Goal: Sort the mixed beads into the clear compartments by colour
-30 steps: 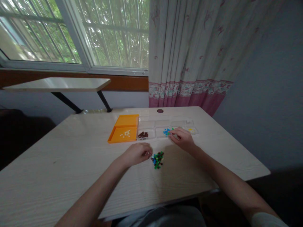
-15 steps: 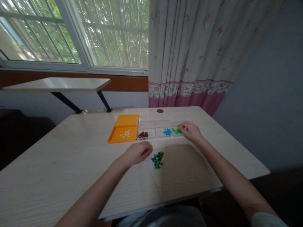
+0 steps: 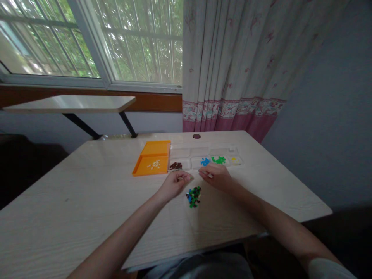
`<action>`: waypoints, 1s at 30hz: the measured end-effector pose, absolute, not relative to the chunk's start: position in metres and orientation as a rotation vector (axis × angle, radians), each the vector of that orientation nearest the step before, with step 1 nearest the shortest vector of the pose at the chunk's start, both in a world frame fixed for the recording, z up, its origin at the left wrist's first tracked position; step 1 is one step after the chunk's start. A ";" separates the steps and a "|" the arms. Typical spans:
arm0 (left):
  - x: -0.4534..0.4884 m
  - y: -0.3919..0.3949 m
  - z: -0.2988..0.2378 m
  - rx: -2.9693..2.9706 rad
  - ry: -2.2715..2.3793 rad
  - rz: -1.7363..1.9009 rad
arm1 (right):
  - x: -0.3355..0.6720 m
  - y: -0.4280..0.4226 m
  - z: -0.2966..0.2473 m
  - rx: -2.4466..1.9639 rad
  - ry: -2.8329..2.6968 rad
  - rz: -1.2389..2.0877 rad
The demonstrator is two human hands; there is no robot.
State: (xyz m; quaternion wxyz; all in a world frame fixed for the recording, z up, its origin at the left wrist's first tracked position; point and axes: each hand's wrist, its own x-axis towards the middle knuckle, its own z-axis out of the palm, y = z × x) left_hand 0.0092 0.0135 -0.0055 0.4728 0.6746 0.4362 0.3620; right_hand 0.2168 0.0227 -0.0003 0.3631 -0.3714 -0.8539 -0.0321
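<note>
My left hand (image 3: 175,183) is just above the table, thumb and fingers pinched together. Whatever it may hold is too small to make out. Facing it across a small gap, my right hand (image 3: 215,175) is also closed in a pinch, its contents unclear. In front of both lies a mixed pile of small plastic pieces (image 3: 193,197) in green, blue, brown and pale colours. Behind the hands, a clear compartment box (image 3: 186,164) holds brown pieces (image 3: 176,166), blue pieces (image 3: 205,161), green pieces (image 3: 218,159) and yellow pieces (image 3: 234,158), sorted by colour.
At the clear box's left, an orange tray (image 3: 157,146) has white pieces (image 3: 154,164) in its front half. A raised shelf (image 3: 87,104) on black legs stands at the table's (image 3: 95,193) back left. A cable hole (image 3: 197,136) is near the back edge.
My right hand has left the green pieces and come left and nearer, close to my left hand. The left hand has shifted slightly and turned its fingertips toward the right one.
</note>
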 end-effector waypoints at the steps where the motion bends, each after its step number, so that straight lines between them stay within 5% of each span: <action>1: 0.010 0.013 -0.006 1.655 1.065 0.886 | 0.209 0.017 0.000 -0.930 -2.213 -0.089; 21: 0.011 0.011 -0.004 1.791 1.137 0.855 | 0.197 0.007 -0.004 -0.921 -2.222 0.067; 30: -0.008 0.010 0.006 2.367 0.897 0.541 | 0.217 0.018 0.005 -0.855 -2.031 -0.063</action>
